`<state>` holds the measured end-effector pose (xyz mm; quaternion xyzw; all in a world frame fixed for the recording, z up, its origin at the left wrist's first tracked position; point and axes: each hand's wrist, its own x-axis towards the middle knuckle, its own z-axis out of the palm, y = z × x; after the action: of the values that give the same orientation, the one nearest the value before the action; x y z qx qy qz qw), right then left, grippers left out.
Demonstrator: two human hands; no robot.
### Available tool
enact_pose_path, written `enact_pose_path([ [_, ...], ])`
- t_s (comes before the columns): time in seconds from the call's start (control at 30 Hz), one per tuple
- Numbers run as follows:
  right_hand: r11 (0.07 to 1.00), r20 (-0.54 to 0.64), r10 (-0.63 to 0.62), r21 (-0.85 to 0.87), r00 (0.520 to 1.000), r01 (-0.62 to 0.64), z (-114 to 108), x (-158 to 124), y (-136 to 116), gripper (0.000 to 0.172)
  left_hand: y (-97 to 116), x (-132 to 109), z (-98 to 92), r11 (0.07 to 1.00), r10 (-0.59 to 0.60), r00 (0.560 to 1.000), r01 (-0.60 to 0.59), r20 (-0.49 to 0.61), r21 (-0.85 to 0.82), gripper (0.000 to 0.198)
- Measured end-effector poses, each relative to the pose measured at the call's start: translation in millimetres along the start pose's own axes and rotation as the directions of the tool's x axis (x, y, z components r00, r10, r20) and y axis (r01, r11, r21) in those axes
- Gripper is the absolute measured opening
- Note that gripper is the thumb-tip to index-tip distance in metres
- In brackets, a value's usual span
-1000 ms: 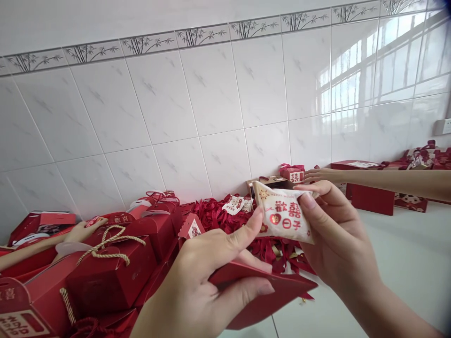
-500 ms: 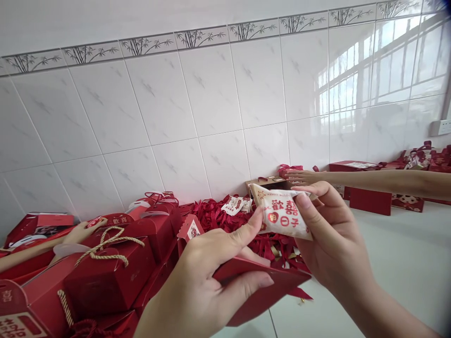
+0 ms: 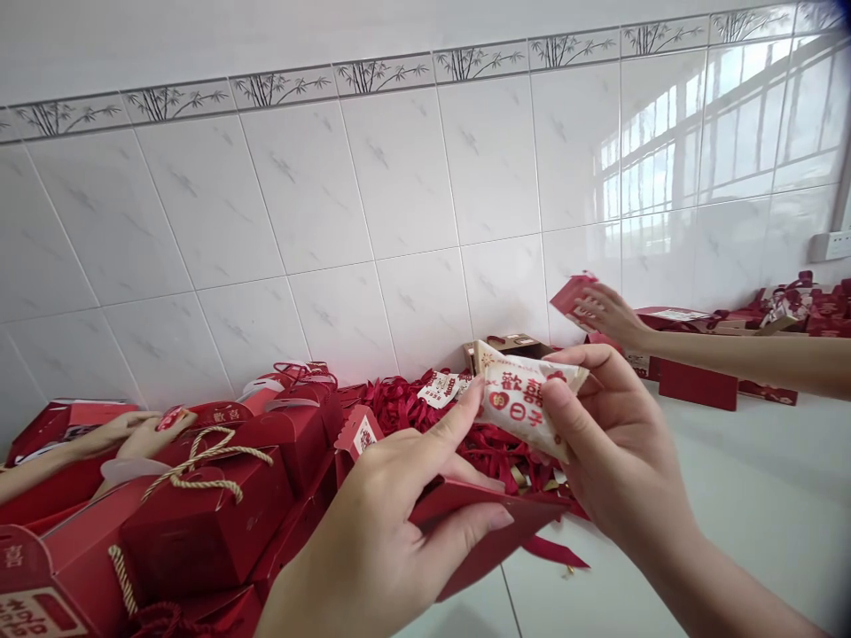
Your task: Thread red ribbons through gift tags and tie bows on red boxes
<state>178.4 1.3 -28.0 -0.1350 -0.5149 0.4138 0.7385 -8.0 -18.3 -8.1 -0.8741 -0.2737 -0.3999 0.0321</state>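
Between the thumb and fingers of my right hand (image 3: 612, 434) is a small white sealed packet (image 3: 519, 403) with red printed characters. My left hand (image 3: 392, 514) pinches the edge of a red cardboard box (image 3: 505, 536), thumb on the near side and fingers behind. The tip of my left index finger reaches the packet's left edge. The packet hangs tilted just above the box. What lies inside the box is hidden from me. Behind both hands spreads a heap of dark red ribbons (image 3: 399, 394) with white printed cards (image 3: 447, 387) on it.
Red gift boxes (image 3: 206, 523) with rope handles crowd the left side. Another person's hands (image 3: 139, 434) work among them. At right, a person's hand (image 3: 615, 315) holds a red bag (image 3: 573, 297) near the tiled wall (image 3: 399, 195). More red boxes (image 3: 695, 381) stand behind that arm.
My right hand has tilted the packet, its right end now lower. The box edge in my left hand shifted slightly. The person at right has lifted a red bag off the surface.
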Motion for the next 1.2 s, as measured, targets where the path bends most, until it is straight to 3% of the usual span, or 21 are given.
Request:
enact_pose_path([
  [0.43,0.996,-0.061,-0.074,-0.046,0.995,0.071,2.2,-7.2,-5.4,0.017,7.0,1.2,8.1,0.996,-0.016,0.999,0.019,0.034,-0.091,0.078],
  [0.97,0.989,0.005,-0.128,-0.069,0.992,0.128,-0.2,-8.3,-3.1,0.015,1.4,4.0,7.2,0.997,0.016,1.0,-0.015,0.02,-0.081,0.072],
  [1.1,0.992,0.099,-0.031,-0.118,0.995,0.043,-2.8,1.1,4.1,0.014,-4.8,4.4,-3.4,0.996,-0.034,0.998,0.038,-0.047,0.076,0.066],
  [1.2,0.922,0.167,0.15,-0.38,0.975,-0.077,-20.1,25.9,17.2,0.021,-8.9,6.8,-11.7,0.98,-0.043,0.988,0.071,-0.151,0.184,0.061],
])
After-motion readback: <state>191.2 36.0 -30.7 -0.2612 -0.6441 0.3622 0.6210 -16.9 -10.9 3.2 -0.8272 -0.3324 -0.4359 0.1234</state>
